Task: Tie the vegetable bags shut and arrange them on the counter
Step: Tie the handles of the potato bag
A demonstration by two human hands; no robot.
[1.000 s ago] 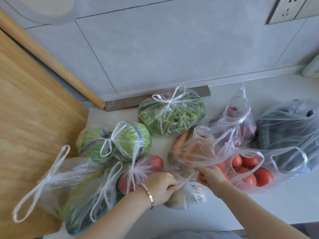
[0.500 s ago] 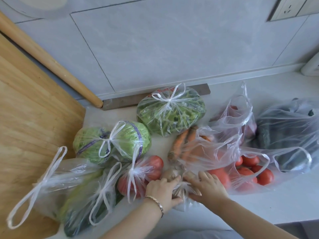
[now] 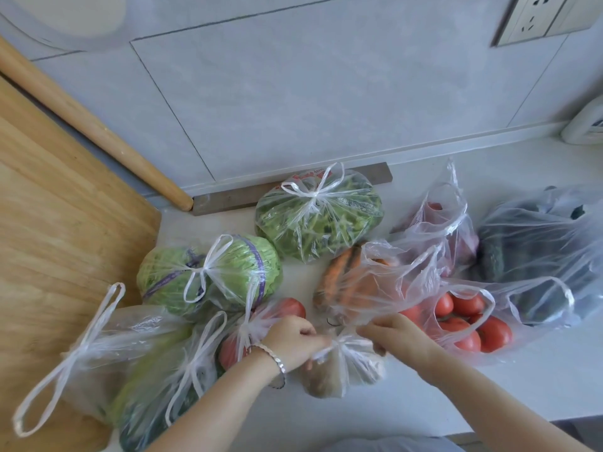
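Observation:
A small clear bag of brownish vegetables (image 3: 329, 375) lies near the counter's front edge. My left hand (image 3: 293, 340) pinches its gathered handles at the knot on the left. My right hand (image 3: 391, 332) grips the handle on the right side. Tied bags lie to the left: a cabbage bag (image 3: 208, 275), a tomato bag (image 3: 261, 324), a green-leaf bag (image 3: 163, 386) and a pale bag (image 3: 107, 347). A tied green bean bag (image 3: 318, 220) sits at the back. Loose-topped bags of carrots (image 3: 359, 282), tomatoes (image 3: 466, 321), dark cucumbers (image 3: 538, 256) and red produce (image 3: 440, 223) lie on the right.
A wooden cutting board (image 3: 58, 207) fills the left side, with a rolling pin (image 3: 91, 125) leaning on the tiled wall. A metal strip (image 3: 228, 200) runs along the wall base. A wall socket (image 3: 535, 17) is at top right. The white counter (image 3: 538, 386) shows bare at the front right.
My hands have drawn apart, pulling the small bag's handles sideways into a tight knot. The bag has shifted slightly to the right of the tied tomato bag.

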